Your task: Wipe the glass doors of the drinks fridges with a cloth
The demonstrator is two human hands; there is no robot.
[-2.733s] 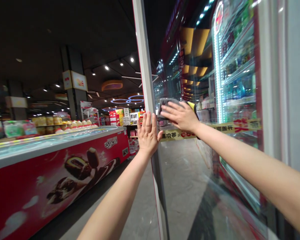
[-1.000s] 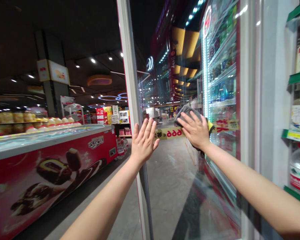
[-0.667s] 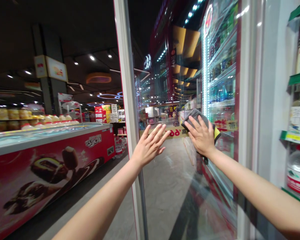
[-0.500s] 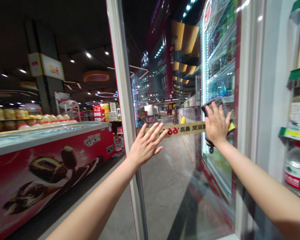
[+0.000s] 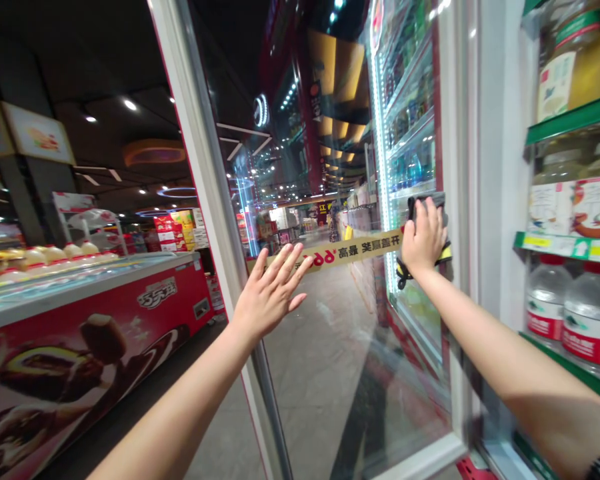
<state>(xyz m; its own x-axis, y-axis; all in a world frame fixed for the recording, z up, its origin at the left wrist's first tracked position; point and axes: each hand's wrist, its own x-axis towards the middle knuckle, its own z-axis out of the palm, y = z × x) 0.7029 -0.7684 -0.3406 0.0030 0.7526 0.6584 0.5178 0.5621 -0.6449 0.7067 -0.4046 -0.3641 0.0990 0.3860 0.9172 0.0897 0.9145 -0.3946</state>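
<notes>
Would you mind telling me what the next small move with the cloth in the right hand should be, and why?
I'd probably slide the cloth leftward across the glass. The right hand presses the grey cloth onto the drinks cooler's glass door right beside its red frame, so it seems to have little room further right.

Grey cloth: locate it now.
Head view, right of centre: the grey cloth is pressed under the right hand against the glass fridge door, just above the yellow banner's end.
</notes>
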